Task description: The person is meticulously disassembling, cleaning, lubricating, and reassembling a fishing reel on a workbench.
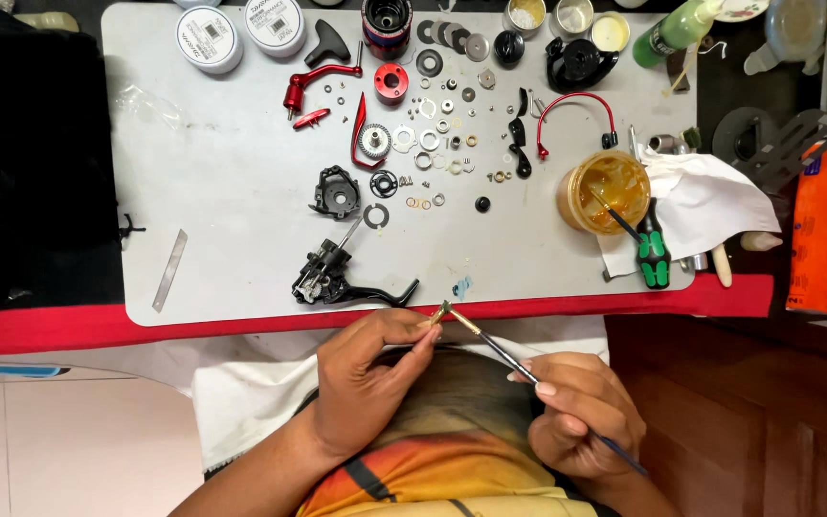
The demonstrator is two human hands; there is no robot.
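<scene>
My left hand (368, 378) pinches a tiny brass-coloured part (440, 313) between thumb and fingertips, just below the near edge of the grey work mat (232, 182). My right hand (581, 412) grips a thin dark-handled paintbrush (504, 352), whose tip touches the small part. Both hands hover over my lap, close to my shirt. On the mat just above them lies a black reel frame with a lever (332, 278).
Many small washers, gears and screws (433, 134) are spread over the mat, with red reel parts (313, 86) and a black side plate (335, 191). An amber jar of grease (605, 191), a green-handled screwdriver (653, 254), a white cloth (710, 201) and several tins stand right.
</scene>
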